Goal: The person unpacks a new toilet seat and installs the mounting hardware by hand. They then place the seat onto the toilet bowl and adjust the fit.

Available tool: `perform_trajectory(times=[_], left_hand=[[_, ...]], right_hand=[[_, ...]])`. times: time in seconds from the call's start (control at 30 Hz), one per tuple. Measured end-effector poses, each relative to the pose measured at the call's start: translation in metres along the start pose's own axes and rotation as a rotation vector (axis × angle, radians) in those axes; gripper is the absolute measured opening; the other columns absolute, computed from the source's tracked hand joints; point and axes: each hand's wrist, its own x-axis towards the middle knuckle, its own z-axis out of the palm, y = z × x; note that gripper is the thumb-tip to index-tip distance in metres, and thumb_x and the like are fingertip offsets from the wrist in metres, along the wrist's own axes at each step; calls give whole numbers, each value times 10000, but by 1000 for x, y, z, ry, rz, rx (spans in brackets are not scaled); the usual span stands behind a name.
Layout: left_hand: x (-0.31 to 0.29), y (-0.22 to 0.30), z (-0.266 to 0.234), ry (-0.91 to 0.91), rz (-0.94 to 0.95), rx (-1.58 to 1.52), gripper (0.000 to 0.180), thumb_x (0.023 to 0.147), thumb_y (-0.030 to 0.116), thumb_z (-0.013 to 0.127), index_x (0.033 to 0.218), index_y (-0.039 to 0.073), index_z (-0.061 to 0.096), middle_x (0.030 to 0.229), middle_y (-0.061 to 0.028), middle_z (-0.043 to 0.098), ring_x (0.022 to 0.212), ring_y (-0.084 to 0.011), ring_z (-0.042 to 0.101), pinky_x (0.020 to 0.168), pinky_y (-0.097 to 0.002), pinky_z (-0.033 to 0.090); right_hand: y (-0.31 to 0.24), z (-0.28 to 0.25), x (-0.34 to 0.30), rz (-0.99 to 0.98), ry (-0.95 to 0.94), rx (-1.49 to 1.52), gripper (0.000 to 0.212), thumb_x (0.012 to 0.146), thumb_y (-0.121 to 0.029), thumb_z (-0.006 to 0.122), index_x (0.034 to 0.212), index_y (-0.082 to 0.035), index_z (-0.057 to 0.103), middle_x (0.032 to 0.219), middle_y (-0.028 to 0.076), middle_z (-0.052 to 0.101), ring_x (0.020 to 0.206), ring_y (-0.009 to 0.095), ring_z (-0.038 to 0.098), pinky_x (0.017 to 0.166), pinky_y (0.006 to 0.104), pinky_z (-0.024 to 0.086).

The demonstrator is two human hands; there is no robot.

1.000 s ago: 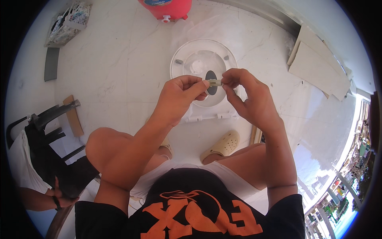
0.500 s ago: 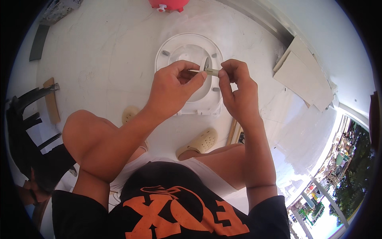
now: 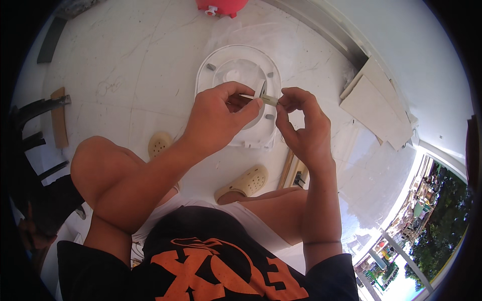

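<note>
A small toilet seat hinge fitting (image 3: 262,89), with a pale round disc and a greenish-white stem, is held up between my two hands. My left hand (image 3: 213,118) grips it from the left, thumb and fingers closed around its base end. My right hand (image 3: 305,123) pinches the free end of the stem between thumb and fingertips. Part of the fitting is hidden by my left fingers. Below my hands, a white toilet seat (image 3: 236,50) with grey rubber bumpers lies on the floor.
Clear plastic film (image 3: 251,34) lies beyond the seat, near a red tub (image 3: 223,6). At right, cardboard sheets (image 3: 376,103) rest by the wall. A black chair (image 3: 37,113) stands at left. Beige clogs (image 3: 246,181) are on my feet. A wooden piece (image 3: 287,170) lies near my right forearm.
Both hands and the fitting have shifted slightly down in the picture, my right hand also a little rightward. The view has moved a bit. The grips look much the same.
</note>
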Motion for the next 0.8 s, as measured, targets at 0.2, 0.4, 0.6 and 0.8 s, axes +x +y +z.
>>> perform_trajectory(times=[0.2, 0.4, 0.6, 0.8], left_hand=[[-9, -5, -1, 8, 96, 50, 352, 951, 195, 798, 1166, -66, 701, 984, -106, 765, 890, -122, 716, 799, -267, 570], [-11, -10, 0, 66, 158, 14, 346, 936, 202, 797, 1145, -60, 711, 961, -129, 782, 854, -146, 740, 766, -289, 580], [-6, -3, -5, 31, 35, -72, 338, 977, 178, 772, 1185, -72, 684, 1007, -100, 767, 894, -105, 711, 825, -249, 564], [-7, -4, -4, 21, 28, -65, 372, 959, 221, 782, 1167, -76, 700, 976, -125, 768, 868, -128, 724, 777, -267, 573]], right_hand=[[-3, 7, -3, 19, -37, -15, 325, 928, 35, 713, 1234, -31, 624, 944, 65, 704, 846, 152, 691, 796, 294, 561], [-6, 16, -6, 141, 1, 59, 337, 917, 30, 716, 1226, -56, 615, 988, 109, 709, 820, 209, 714, 773, 336, 584], [-6, 5, -3, 40, 76, 139, 361, 907, 41, 737, 1239, -29, 613, 1017, 87, 740, 852, 185, 732, 791, 334, 583], [-5, 1, -2, 42, 1, 63, 362, 908, 37, 752, 1236, -18, 610, 1015, 72, 738, 883, 164, 718, 833, 301, 576]])
